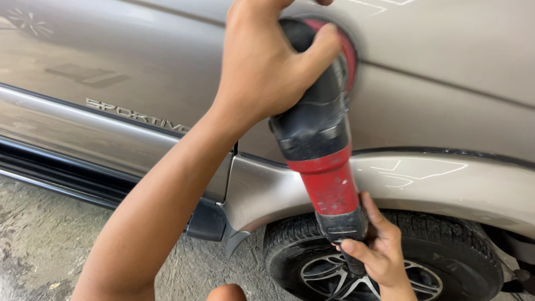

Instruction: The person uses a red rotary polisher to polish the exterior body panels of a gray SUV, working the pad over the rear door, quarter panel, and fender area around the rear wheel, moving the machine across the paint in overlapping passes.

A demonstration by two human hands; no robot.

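Note:
A red and black handheld polishing machine (pixel 326 167) is pressed head-first against a beige car's side panel (pixel 446 106), just above the rear wheel arch. My left hand (pixel 262 61) wraps over the machine's black head, thumb on its right side, hiding most of the pad. My right hand (pixel 379 251) grips the black tail end of the handle, low in front of the tyre. The machine's body runs almost vertically between the two hands.
A black tyre with a silver spoked rim (pixel 446 245) sits under the beige fender flare (pixel 446 178). A dark side step (pixel 56 167) runs along the car's lower left. Grey concrete floor (pixel 39 239) lies below. My knee (pixel 225 292) shows at the bottom edge.

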